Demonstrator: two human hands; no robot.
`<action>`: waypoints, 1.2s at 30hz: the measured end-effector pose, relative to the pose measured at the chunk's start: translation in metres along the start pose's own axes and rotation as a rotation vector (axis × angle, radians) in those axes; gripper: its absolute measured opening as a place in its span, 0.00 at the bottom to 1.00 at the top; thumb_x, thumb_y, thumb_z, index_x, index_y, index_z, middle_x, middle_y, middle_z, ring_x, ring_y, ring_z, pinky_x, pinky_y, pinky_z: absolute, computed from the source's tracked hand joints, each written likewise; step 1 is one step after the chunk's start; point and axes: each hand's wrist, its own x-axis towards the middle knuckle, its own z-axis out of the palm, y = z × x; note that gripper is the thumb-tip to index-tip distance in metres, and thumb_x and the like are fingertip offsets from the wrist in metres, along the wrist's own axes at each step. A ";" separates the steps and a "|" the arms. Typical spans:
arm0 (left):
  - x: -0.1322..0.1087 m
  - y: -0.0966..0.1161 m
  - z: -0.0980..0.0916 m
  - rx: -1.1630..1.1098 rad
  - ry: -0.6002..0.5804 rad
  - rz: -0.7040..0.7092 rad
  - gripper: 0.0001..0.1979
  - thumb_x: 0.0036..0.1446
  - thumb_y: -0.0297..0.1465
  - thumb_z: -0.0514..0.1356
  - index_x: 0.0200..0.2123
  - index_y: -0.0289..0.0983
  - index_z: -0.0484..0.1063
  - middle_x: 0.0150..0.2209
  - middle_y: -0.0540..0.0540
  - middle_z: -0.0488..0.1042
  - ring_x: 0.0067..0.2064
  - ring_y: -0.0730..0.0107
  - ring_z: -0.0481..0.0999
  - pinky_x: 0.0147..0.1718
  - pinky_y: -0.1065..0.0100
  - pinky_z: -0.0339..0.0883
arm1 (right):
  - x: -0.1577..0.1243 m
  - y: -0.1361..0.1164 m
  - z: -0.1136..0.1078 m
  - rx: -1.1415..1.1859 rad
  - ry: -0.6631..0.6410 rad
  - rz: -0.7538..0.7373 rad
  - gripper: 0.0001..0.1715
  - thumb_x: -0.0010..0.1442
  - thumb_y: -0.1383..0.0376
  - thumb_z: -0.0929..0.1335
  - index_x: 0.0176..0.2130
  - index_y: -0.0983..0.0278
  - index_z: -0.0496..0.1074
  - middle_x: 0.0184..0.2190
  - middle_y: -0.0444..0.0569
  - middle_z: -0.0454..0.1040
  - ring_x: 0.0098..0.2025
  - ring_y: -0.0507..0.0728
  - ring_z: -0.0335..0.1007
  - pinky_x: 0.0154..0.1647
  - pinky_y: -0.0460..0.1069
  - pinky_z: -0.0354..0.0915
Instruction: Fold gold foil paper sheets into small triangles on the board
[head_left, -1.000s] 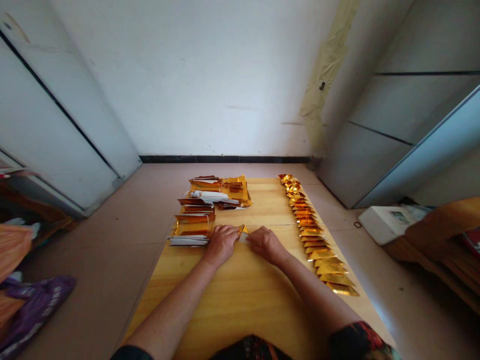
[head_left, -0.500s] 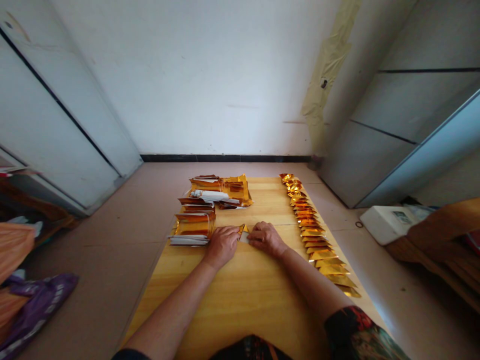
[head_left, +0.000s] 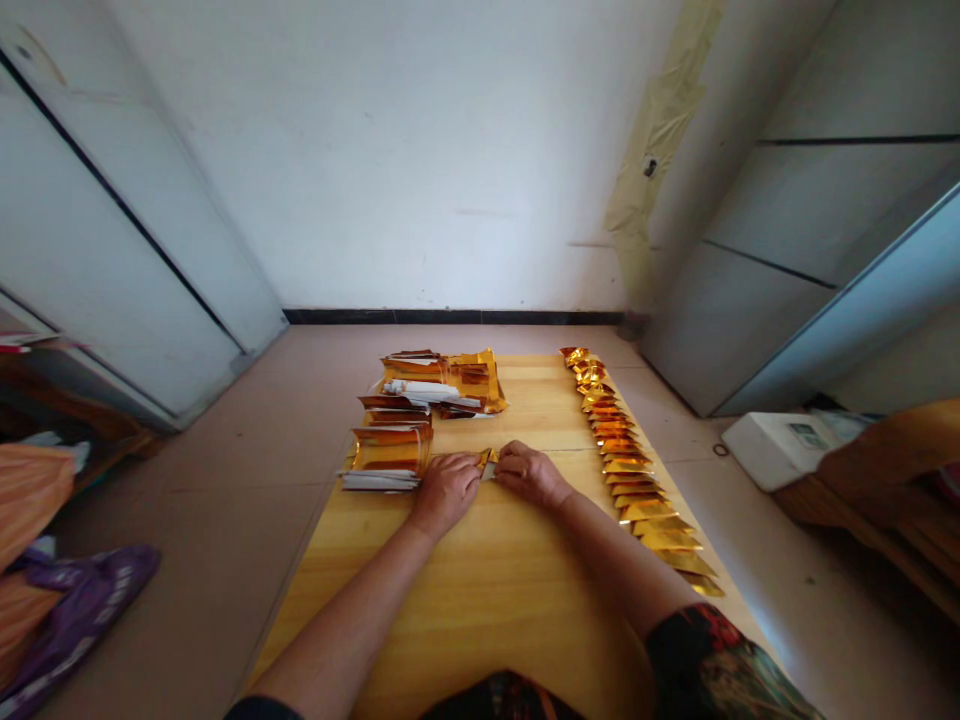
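Observation:
Both my hands rest on a wooden table (head_left: 465, 600) and pinch one small piece of gold foil paper (head_left: 487, 461) between them. My left hand (head_left: 445, 490) holds its left side with fingers curled. My right hand (head_left: 529, 473) holds its right side, fingers pressed together. Most of the paper is hidden under my fingers. Stacks of flat gold foil sheets (head_left: 390, 452) lie just left of my left hand, and more stacks (head_left: 450, 382) sit further back.
A long row of folded gold pieces (head_left: 628, 470) runs along the table's right edge. A white box (head_left: 776, 447) sits on the floor at right beside wooden furniture. Purple and orange bags (head_left: 67, 610) lie on the floor at left. A white wall stands behind.
My hands have drawn slightly closer together over the gold paper and shifted a little away from me. The stacks and row have not moved.

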 end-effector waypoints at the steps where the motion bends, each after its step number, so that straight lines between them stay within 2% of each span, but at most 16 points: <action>1: 0.000 0.000 0.000 -0.002 0.004 0.000 0.07 0.53 0.24 0.57 0.33 0.39 0.75 0.42 0.47 0.78 0.44 0.63 0.75 0.44 0.59 0.68 | 0.001 0.001 0.000 0.012 -0.007 -0.023 0.09 0.60 0.68 0.65 0.30 0.63 0.74 0.33 0.48 0.70 0.34 0.50 0.67 0.35 0.43 0.62; 5: 0.000 -0.001 0.002 -0.011 0.031 -0.009 0.07 0.55 0.25 0.57 0.33 0.40 0.75 0.41 0.47 0.78 0.44 0.65 0.75 0.43 0.60 0.68 | 0.002 0.002 0.002 0.032 -0.005 -0.090 0.11 0.60 0.71 0.63 0.30 0.64 0.73 0.30 0.48 0.71 0.35 0.52 0.67 0.36 0.44 0.63; 9: 0.000 -0.001 0.002 -0.006 0.030 -0.017 0.08 0.55 0.25 0.57 0.33 0.40 0.75 0.41 0.47 0.78 0.44 0.64 0.75 0.43 0.60 0.68 | -0.003 0.002 0.001 0.080 -0.010 -0.101 0.07 0.57 0.69 0.65 0.35 0.64 0.74 0.37 0.51 0.71 0.39 0.53 0.67 0.41 0.46 0.64; 12: 0.000 -0.001 0.002 -0.011 0.018 -0.022 0.08 0.54 0.25 0.57 0.32 0.40 0.75 0.41 0.47 0.78 0.44 0.65 0.75 0.44 0.60 0.68 | -0.006 0.002 -0.003 0.100 -0.033 -0.052 0.11 0.54 0.66 0.69 0.40 0.63 0.74 0.40 0.51 0.69 0.41 0.54 0.67 0.43 0.47 0.64; 17: 0.000 0.001 0.000 -0.014 -0.002 -0.048 0.06 0.54 0.27 0.58 0.31 0.40 0.75 0.41 0.47 0.78 0.45 0.64 0.75 0.45 0.59 0.67 | -0.002 0.002 -0.001 0.039 -0.039 0.020 0.06 0.57 0.67 0.68 0.35 0.63 0.75 0.36 0.49 0.69 0.37 0.52 0.67 0.40 0.45 0.64; 21: 0.000 0.002 -0.003 -0.008 -0.001 -0.035 0.03 0.52 0.30 0.61 0.31 0.40 0.75 0.42 0.45 0.78 0.45 0.63 0.75 0.44 0.59 0.67 | 0.005 0.001 0.003 -0.012 -0.039 0.043 0.07 0.58 0.66 0.67 0.31 0.62 0.75 0.33 0.47 0.68 0.35 0.51 0.66 0.37 0.44 0.63; 30: 0.001 0.005 -0.002 -0.005 0.014 -0.042 0.06 0.54 0.26 0.58 0.32 0.39 0.75 0.41 0.46 0.78 0.44 0.63 0.75 0.44 0.59 0.68 | 0.003 0.003 -0.002 0.072 -0.035 0.061 0.08 0.56 0.63 0.69 0.37 0.62 0.75 0.35 0.48 0.68 0.38 0.52 0.67 0.39 0.44 0.63; 36: 0.001 0.004 -0.002 -0.012 0.027 -0.034 0.07 0.54 0.26 0.57 0.31 0.39 0.75 0.41 0.45 0.78 0.43 0.64 0.76 0.44 0.59 0.68 | 0.000 0.006 0.001 0.083 -0.010 0.036 0.09 0.55 0.68 0.69 0.38 0.61 0.76 0.38 0.49 0.68 0.40 0.52 0.67 0.41 0.45 0.64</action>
